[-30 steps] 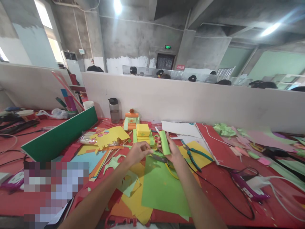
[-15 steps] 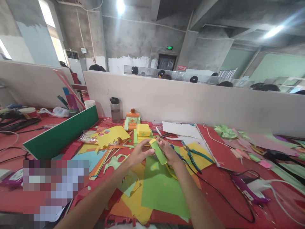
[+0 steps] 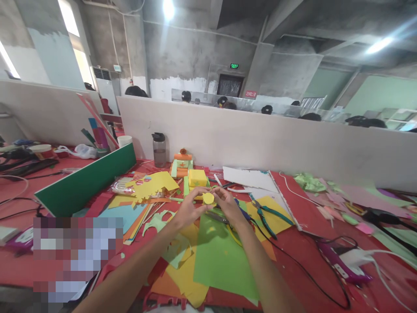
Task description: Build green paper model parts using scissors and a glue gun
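Note:
Between both hands is a small paper roll (image 3: 208, 198), its round yellow end turned toward me; the green side seen earlier is mostly hidden. My left hand (image 3: 192, 206) grips it from the left with thumb and fingers. From the right, my right hand (image 3: 226, 203) pinches its edge. Right behind the hands stands a yellow paper box (image 3: 197, 178) on a green base. Farther back is an orange and pale green paper model (image 3: 182, 164) with a star. A large green paper sheet (image 3: 224, 265) lies below the hands.
Pliers (image 3: 265, 215) with teal handles lie at the right on yellow paper. A green board (image 3: 87, 180) stands upright at the left, near a water bottle (image 3: 159, 151). A purple power strip (image 3: 345, 261) and cables lie right. A white partition (image 3: 260, 139) runs behind.
The paper roll has been turned so that its yellow end faces me instead of its green side. Both hands have shifted with it. The view has moved slightly.

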`<state>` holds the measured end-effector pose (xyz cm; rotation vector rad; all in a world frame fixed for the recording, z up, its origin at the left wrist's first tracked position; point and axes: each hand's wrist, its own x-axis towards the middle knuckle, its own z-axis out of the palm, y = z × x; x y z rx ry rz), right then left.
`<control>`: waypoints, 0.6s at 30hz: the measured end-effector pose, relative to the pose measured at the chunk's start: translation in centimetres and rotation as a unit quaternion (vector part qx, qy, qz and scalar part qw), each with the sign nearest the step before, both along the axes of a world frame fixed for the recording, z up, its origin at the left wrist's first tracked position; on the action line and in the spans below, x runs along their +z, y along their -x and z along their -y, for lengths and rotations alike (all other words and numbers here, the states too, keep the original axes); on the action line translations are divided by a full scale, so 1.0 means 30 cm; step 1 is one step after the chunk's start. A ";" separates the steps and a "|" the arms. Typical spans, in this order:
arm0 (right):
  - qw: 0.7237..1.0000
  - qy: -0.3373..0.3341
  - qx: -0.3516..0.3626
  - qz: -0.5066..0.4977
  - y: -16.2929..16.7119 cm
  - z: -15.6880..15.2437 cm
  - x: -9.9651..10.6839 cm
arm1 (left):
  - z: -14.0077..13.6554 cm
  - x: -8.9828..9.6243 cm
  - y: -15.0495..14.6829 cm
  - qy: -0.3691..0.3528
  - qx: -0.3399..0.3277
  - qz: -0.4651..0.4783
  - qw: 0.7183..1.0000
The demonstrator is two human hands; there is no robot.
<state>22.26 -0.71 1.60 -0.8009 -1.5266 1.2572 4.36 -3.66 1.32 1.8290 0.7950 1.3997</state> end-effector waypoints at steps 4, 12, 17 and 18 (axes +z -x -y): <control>0.999 -0.002 -0.026 0.025 -0.022 -0.004 0.017 | -0.007 -0.008 0.005 0.008 0.033 -0.011 0.999; 0.977 -0.073 -0.014 0.201 -0.100 0.001 0.050 | -0.001 -0.005 0.014 0.025 0.051 -0.019 0.998; 0.990 -0.071 -0.023 0.123 -0.073 0.024 0.072 | -0.004 -0.013 0.015 0.040 0.057 -0.065 0.995; 0.992 -0.066 -0.018 0.107 -0.065 0.027 0.074 | -0.005 -0.016 0.015 0.037 0.064 -0.082 0.994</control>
